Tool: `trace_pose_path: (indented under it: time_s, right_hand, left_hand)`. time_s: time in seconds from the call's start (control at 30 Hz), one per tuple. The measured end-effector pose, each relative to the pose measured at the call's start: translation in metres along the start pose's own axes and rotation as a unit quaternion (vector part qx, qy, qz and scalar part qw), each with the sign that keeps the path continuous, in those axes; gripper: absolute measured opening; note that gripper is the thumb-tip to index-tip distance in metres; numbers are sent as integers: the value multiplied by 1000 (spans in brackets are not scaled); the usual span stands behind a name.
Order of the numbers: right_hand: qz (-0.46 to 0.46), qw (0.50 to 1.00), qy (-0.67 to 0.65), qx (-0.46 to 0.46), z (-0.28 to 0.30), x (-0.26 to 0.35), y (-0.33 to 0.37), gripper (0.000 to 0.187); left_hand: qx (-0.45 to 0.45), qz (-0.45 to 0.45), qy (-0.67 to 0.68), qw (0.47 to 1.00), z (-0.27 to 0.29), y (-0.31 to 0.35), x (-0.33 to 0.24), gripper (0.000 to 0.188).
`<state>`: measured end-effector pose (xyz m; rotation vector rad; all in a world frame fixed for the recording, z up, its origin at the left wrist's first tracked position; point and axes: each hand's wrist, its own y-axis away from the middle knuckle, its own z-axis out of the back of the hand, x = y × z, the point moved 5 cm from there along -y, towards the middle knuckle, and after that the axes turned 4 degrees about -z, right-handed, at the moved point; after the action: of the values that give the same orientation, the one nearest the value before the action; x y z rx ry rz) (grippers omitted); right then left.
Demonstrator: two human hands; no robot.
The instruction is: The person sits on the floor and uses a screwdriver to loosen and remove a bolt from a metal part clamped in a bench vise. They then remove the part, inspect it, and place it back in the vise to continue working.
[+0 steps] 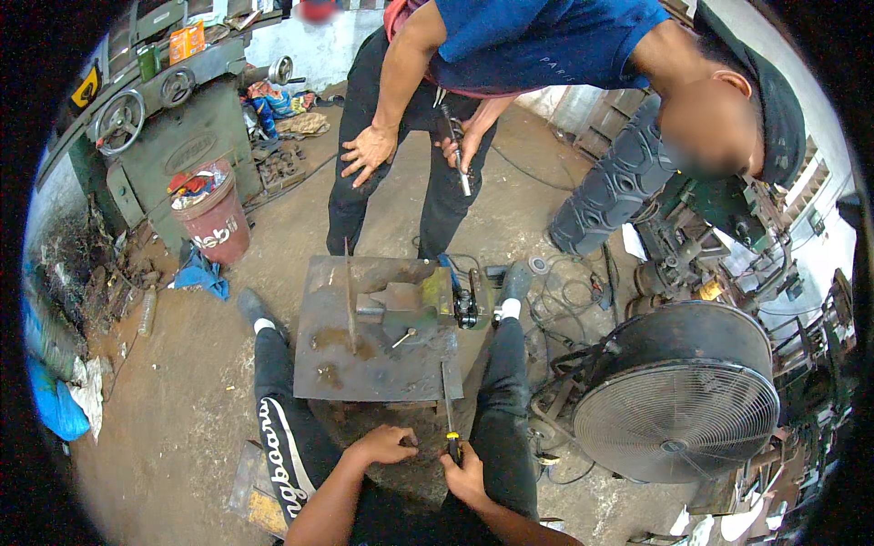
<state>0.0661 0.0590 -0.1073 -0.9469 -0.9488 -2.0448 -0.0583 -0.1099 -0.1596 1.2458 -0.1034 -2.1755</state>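
My right hand (465,474) is closed round the yellow-and-black handle of a file (447,400). Its long thin blade points away from me, and the tip reaches the right front of a metal-topped bench (314,373). Nothing shows in my left hand (387,445), held low before the bench with fingers loosely curled and the thumb apart. A green bench vise (410,300) is on the bench top. Left of it is a long, thin rusty bar (350,300); a small metal pin with a head (404,338) lies at the vise's near side.
Across the bench, a person (537,45) leans over, a dark cylindrical tool (452,150) in one hand. A large drum fan (674,409) stands right, with cables (564,300) on the floor. A red bucket (214,223) and a green machine (196,136) are far left.
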Motion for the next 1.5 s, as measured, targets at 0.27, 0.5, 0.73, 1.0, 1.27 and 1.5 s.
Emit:
trace_pose_path:
  time_s: [0.27,0.5,0.73,1.0,1.27,1.5]
  right_hand:
    - [-142,973,-151,99,-11,-20,-4,18]
    - [-94,979,-164,81,-12,-17,-6,11]
    - [-1,990,-137,25,-2,-10,-9,13]
    - [-96,978,-167,86,-17,-12,-5,22]
    - [-40,995,-67,63,-4,-3,-10,32]
    - [12,998,-48,40,-15,-1,-13,26]
  left_hand:
    - [58,56,-65,995,-4,7,4,50]
    - [75,7,-68,995,-21,-23,-4,53]
    - [79,24,-34,996,-24,-11,12,54]
    - [70,44,-83,993,-10,-6,2,53]
    - [96,-13,-62,993,-23,-26,-11,58]
    - [74,67,-83,992,-7,-9,22,55]
